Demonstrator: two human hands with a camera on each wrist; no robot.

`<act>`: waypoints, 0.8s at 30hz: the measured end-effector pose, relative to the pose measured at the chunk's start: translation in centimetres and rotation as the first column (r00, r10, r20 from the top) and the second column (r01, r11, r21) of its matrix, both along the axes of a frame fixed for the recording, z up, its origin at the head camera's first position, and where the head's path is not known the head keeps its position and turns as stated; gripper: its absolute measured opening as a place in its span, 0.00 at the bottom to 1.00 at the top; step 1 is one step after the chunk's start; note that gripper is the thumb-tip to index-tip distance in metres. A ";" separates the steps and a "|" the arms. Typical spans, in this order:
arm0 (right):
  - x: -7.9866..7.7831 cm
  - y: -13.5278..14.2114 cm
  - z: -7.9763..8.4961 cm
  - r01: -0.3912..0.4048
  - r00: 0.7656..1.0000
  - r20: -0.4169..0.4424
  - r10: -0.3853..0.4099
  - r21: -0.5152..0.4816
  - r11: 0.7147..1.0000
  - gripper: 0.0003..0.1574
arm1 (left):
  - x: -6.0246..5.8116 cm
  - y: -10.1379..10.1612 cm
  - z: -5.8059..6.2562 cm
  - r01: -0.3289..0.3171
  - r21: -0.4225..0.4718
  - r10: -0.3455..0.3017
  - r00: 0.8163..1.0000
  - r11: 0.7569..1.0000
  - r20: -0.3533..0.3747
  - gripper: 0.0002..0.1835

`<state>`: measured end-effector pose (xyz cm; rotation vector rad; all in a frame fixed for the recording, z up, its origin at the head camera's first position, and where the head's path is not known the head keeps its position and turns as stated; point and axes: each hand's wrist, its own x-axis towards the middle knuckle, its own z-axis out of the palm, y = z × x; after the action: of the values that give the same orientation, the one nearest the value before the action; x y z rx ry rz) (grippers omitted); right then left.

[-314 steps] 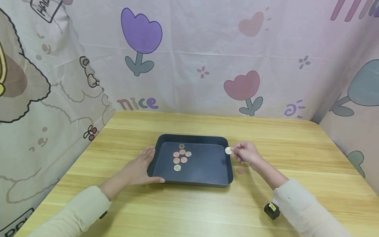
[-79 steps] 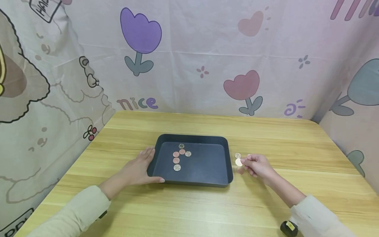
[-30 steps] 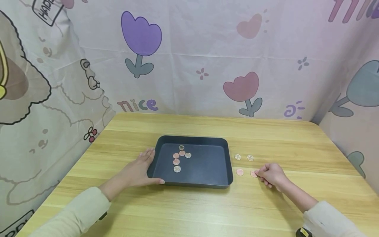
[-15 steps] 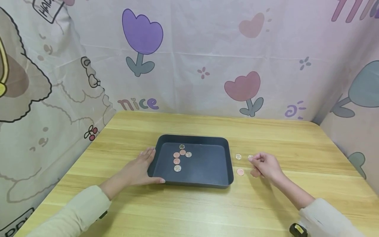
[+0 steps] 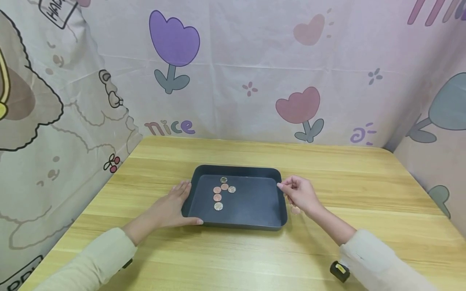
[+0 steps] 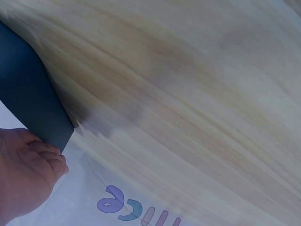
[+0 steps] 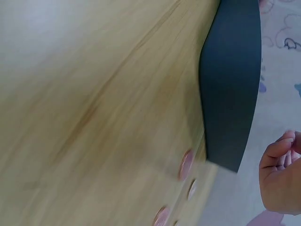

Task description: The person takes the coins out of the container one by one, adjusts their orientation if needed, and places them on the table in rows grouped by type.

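Note:
A dark baking tray (image 5: 236, 226) lies on the table with several copper-coloured and pale metallic coins flat in its left half, among them a pale coin (image 5: 218, 206) and a copper coin (image 5: 217, 197). My left hand (image 5: 169, 208) holds the tray's front-left corner, fingers along the side wall and thumb at the front; its curled fingers show in the left wrist view. At the tray's right rim, my right hand (image 5: 300, 196) hovers with loosely bent fingers, thumb and forefinger close together. No coin shows in it in either view. A copper coin (image 5: 295, 209) lies just below it.
In the right wrist view, several coins lie on the table beside the tray, including a copper coin (image 7: 186, 164) and a pale coin (image 7: 192, 188). A black wrist device (image 5: 339, 271) sits under the right sleeve. Patterned cloth (image 5: 233, 109) hangs behind the wooden table (image 5: 255, 258).
Compared with the oldest frame, fewer coins lie in the tray. My right hand lets go of a copper coin on the table, passes over a pale coin, and moves left to the tray rim.

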<state>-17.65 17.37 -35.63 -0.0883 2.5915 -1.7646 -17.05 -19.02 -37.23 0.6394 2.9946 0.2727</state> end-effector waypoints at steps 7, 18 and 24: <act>-0.6 -2.3 0.3 -0.030 0.999 -0.015 0.029 -0.009 1.000 0.10 | 0.0 0.0 0.0 -0.004 0.002 0.004 1.000 1.000 0.005 0.64; -1.7 -5.4 0.3 -0.116 0.992 -0.049 0.113 -0.054 0.992 0.10 | 0.1 0.1 -0.1 0.000 0.002 0.000 1.000 1.000 -0.004 0.64; -2.3 -7.3 0.2 -0.115 0.992 -0.063 0.113 -0.033 0.993 0.09 | 0.1 0.0 -0.1 0.000 0.011 0.000 1.000 1.000 -0.010 0.64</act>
<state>-19.98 10.11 -35.42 -0.2890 2.5381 -1.7980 -16.96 -19.03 -37.32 0.6438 3.0045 0.2870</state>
